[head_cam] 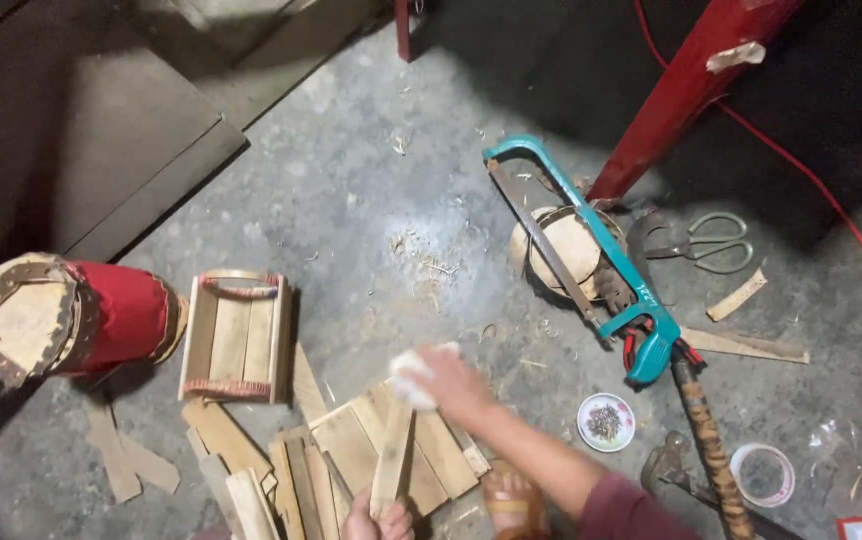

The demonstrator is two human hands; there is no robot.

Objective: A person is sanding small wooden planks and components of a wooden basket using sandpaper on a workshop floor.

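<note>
The left hand (376,522) is cut off by the bottom edge, the pale object under the right hand (451,385) is blurred, and the small white dish's (606,422) contents cannot be identified.

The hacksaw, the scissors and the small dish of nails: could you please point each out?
hacksaw (651,335), head view, on its teal handle.
scissors (716,242), head view, on the finger loops.
small dish of nails (606,422), head view, on the nails inside.

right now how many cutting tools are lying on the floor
2. A teal hacksaw lies across a round wooden block, right of centre. A pair of scissors lies just beyond it by the red post. Others may be hidden in the clutter at lower right.
</note>
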